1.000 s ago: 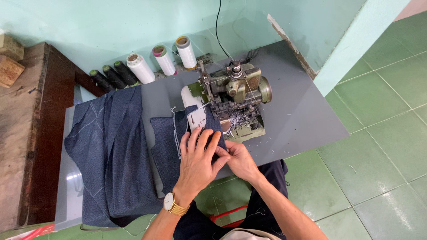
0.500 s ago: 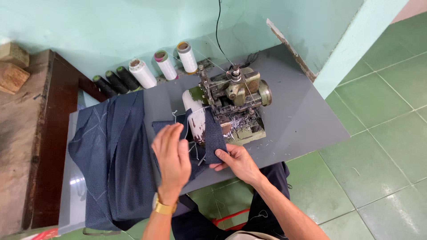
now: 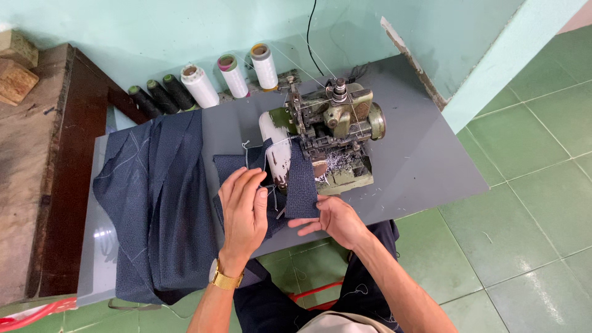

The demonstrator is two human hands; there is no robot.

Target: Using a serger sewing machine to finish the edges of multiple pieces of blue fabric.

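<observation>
Navy fabric piece [image 3: 300,185], between left hand [image 3: 244,211], right hand [image 3: 333,220]

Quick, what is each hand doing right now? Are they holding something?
Left hand: fingers curled, pinching the dark blue fabric piece near the sewing machine.
Right hand: open and flat, touching the fabric's lower edge.
</observation>
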